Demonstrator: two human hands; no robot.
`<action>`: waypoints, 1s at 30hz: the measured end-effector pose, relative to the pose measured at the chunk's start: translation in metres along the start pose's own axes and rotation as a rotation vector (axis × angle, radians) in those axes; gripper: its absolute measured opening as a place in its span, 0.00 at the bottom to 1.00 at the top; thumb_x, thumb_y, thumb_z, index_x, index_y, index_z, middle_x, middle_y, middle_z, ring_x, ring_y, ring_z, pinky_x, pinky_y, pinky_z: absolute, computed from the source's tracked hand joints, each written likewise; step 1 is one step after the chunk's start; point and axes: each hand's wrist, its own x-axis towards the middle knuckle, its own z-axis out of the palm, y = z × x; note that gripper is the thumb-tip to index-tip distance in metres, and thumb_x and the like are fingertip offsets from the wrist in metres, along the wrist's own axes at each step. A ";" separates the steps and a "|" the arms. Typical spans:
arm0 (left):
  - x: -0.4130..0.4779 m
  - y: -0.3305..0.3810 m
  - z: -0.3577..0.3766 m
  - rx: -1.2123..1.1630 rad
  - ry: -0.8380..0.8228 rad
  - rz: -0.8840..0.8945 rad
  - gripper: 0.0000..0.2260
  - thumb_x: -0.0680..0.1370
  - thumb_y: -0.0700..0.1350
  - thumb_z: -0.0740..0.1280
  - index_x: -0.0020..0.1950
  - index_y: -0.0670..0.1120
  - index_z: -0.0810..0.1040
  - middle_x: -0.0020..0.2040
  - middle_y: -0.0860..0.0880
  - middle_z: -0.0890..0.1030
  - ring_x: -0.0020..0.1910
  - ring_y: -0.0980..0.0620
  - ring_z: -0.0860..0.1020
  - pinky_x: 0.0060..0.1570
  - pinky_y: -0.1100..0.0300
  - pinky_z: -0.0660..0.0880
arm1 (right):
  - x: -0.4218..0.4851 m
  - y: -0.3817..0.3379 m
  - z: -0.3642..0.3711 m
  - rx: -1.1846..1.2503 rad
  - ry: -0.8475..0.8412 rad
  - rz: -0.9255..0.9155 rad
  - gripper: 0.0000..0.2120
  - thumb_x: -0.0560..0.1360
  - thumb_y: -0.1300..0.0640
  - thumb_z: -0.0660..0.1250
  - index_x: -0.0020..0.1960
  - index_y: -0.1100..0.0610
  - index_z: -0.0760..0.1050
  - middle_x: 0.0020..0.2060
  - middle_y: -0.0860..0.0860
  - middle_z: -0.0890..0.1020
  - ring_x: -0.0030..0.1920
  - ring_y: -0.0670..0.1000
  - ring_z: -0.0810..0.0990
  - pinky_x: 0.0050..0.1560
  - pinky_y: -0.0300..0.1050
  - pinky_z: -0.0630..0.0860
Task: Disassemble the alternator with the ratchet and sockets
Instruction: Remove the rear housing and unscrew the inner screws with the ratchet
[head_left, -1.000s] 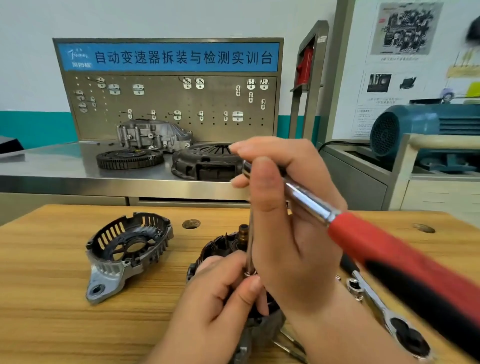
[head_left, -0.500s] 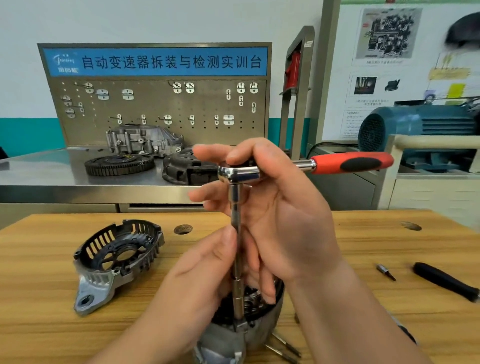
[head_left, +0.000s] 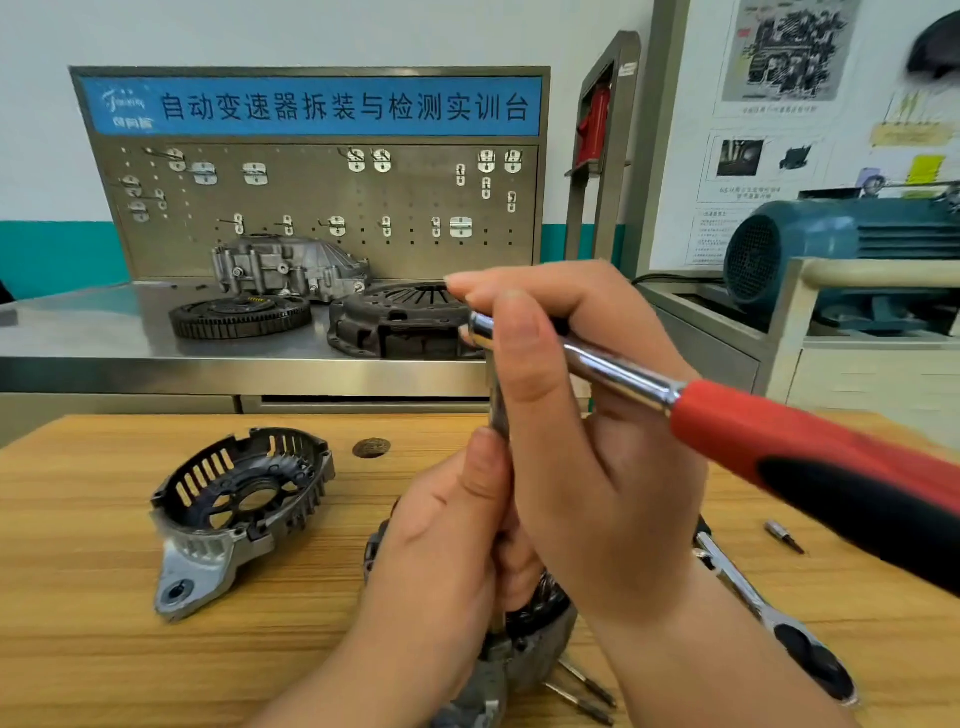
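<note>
At a wooden bench (head_left: 78, 649), a person's right hand (head_left: 587, 467) curls over the chrome head of a red-handled ratchet (head_left: 753, 431), thumb laid down the front. The left hand (head_left: 441, 561) pinches the slim extension bar (head_left: 500, 410) that drops from it. The alternator (head_left: 540, 649) stands directly beneath both hands, its dark windings showing just under the right palm and its grey casing below the left wrist; the socket's seat on the fastener is hidden by the fingers. The cast body looks heavy and rigid, likely to sit firm under load, though its rounded base may rock. The polished ratchet shaft looks slippery, so the rubbered handle, jutting out to the right of the right hand, is probably the better place to pull. The long, thin bar could tip off its fastener unless steadied low down, where the left hand grips it. A removed end cover (head_left: 244, 499) lies well to the left of the left hand, and a second ratchet (head_left: 769, 608) rests just right of the right forearm.
</note>
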 end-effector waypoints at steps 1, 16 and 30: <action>0.000 0.001 0.000 -0.034 -0.046 -0.008 0.19 0.76 0.53 0.61 0.25 0.53 0.73 0.20 0.56 0.66 0.18 0.60 0.61 0.21 0.71 0.59 | 0.001 0.001 0.001 -0.022 -0.085 0.061 0.35 0.77 0.32 0.42 0.42 0.59 0.75 0.38 0.57 0.78 0.44 0.55 0.78 0.51 0.55 0.77; -0.006 -0.003 0.004 0.150 0.046 0.123 0.15 0.73 0.58 0.66 0.27 0.54 0.74 0.21 0.55 0.68 0.19 0.60 0.64 0.20 0.70 0.61 | -0.007 0.000 -0.010 0.104 0.194 -0.237 0.10 0.80 0.55 0.58 0.50 0.58 0.76 0.46 0.52 0.82 0.41 0.52 0.83 0.42 0.44 0.79; -0.018 -0.017 -0.001 0.425 0.101 0.322 0.09 0.76 0.54 0.59 0.41 0.53 0.75 0.27 0.55 0.70 0.24 0.59 0.65 0.24 0.65 0.61 | -0.002 -0.003 -0.015 0.483 -0.004 0.104 0.13 0.80 0.54 0.58 0.50 0.63 0.76 0.52 0.61 0.82 0.39 0.56 0.83 0.33 0.35 0.75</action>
